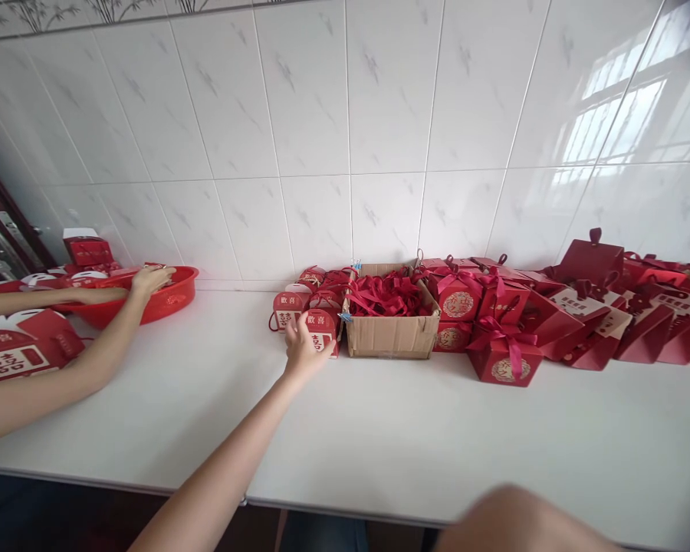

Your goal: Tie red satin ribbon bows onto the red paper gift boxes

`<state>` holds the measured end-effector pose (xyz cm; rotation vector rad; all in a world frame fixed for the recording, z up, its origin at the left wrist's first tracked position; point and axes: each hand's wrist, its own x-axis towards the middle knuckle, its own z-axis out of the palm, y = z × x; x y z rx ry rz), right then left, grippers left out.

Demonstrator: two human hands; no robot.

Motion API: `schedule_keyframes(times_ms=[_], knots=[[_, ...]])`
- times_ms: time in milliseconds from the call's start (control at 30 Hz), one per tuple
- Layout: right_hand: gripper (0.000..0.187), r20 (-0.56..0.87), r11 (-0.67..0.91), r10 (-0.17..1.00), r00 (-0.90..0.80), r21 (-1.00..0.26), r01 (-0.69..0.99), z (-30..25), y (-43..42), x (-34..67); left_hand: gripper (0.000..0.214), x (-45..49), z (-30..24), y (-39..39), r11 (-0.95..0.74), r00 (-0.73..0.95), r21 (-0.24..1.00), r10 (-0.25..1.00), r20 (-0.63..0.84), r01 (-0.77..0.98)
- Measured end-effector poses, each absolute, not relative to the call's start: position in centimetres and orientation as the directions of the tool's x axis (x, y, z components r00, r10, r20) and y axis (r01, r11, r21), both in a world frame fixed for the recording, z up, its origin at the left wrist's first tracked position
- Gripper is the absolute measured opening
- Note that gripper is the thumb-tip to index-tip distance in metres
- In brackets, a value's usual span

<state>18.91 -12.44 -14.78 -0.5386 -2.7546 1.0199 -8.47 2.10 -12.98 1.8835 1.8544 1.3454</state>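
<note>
My left hand [306,353] reaches across the white table to a small red gift box [320,320] with gold and white lettering. Its thumb and fingers are spread in front of the box, covering part of it; whether they touch it I cannot make out. A similar red box [287,304] stands just behind and to the left. Right of the hand is a cardboard carton [389,337] filled with dark red ribbons [388,295]. At the bottom right, blurred skin [514,525] close to the camera seems to belong to my right arm or hand; no fingers show.
Red boxes tied with ribbon bows [506,360] and red bags [586,326] line the wall on the right. At left, another person's arms [106,349] reach to a red plastic basin [169,300], near larger red boxes [26,345]. The table's front edge [322,507] runs below.
</note>
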Motion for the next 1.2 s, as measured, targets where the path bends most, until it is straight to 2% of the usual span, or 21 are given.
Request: schedule_keyframes(times_ms=[100, 133, 167, 200, 267, 367, 500, 600, 700, 767, 867, 967, 1067, 1200], knots=[[0.043, -0.017, 0.559, 0.341, -0.94, -0.8, 0.217, -13.1, -6.8, 20.3, 0.097, -8.4, -14.1, 3.8, -0.23, -0.194, 0.658, 0.841, 0.506, 0.717], [0.042, -0.007, 0.291, 0.462, -0.887, -0.944, 0.158, -13.1, -5.0, 20.7, 0.1, -8.5, -14.6, 4.0, -0.249, -0.192, 0.651, 0.828, 0.527, 0.717], [0.04, -0.003, 0.043, 0.6, -0.8, -0.998, 0.035, -13.5, -3.4, 21.1, 0.102, -8.5, -15.0, 4.1, -0.271, -0.195, 0.651, 0.812, 0.551, 0.709], [0.037, -0.015, -0.133, 0.751, -0.66, -0.983, -0.13, -14.1, -2.1, 21.4, 0.104, -8.7, -15.4, 4.2, -0.296, -0.204, 0.658, 0.794, 0.572, 0.693], [0.03, -0.015, -0.174, 0.865, -0.501, -0.947, -0.271, -15.7, -0.4, 21.7, 0.104, -9.1, -15.9, 4.4, -0.324, -0.244, 0.688, 0.768, 0.592, 0.649], [0.024, -0.035, -0.177, 0.928, -0.37, -0.917, -0.357, -17.6, 0.2, 21.9, 0.106, -10.1, -15.8, 4.9, -0.317, -0.338, 0.741, 0.737, 0.585, 0.592], [0.021, -0.067, -0.204, 0.936, -0.345, -0.902, -0.379, -17.8, -0.5, 21.7, 0.105, -12.0, -14.2, 4.9, -0.338, -0.442, 0.784, 0.679, 0.586, 0.521], [0.021, -0.067, -0.208, 0.934, -0.351, -0.901, -0.381, -17.4, -1.0, 21.5, 0.107, -13.1, -12.7, 4.1, -0.494, -0.445, 0.771, 0.631, 0.636, 0.401], [0.021, -0.064, -0.209, 0.933, -0.354, -0.897, -0.389, -17.2, -1.4, 21.3, 0.11, -12.9, -11.6, 2.8, -0.681, -0.389, 0.678, 0.566, 0.727, 0.277], [0.02, -0.06, -0.206, 0.935, -0.349, -0.893, -0.401, -17.0, -1.6, 21.3, 0.108, -12.2, -11.3, 2.0, -0.751, -0.316, 0.596, 0.514, 0.797, 0.283], [0.019, -0.049, -0.197, 0.94, -0.338, -0.886, -0.419, -16.6, -1.9, 21.4, 0.113, -10.8, -11.4, 1.2, -0.793, -0.21, 0.446, 0.393, 0.895, 0.416], [0.02, -0.033, -0.187, 0.943, -0.331, -0.875, -0.447, -16.2, -2.2, 21.4, 0.12, -10.3, -11.7, 0.8, -0.755, -0.143, 0.316, 0.288, 0.947, 0.574], [0.02, -0.02, -0.178, 0.945, -0.327, -0.869, -0.462, -15.9, -2.3, 21.4, 0.115, -10.4, -11.7, 0.6, -0.73, -0.162, 0.284, 0.236, 0.958, 0.621], [0.021, -0.015, -0.165, 0.949, -0.316, -0.877, -0.452, -15.8, -2.3, 21.4, 0.113, -10.9, -10.8, 0.6, -0.763, -0.236, 0.255, 0.138, 0.962, 0.593]])
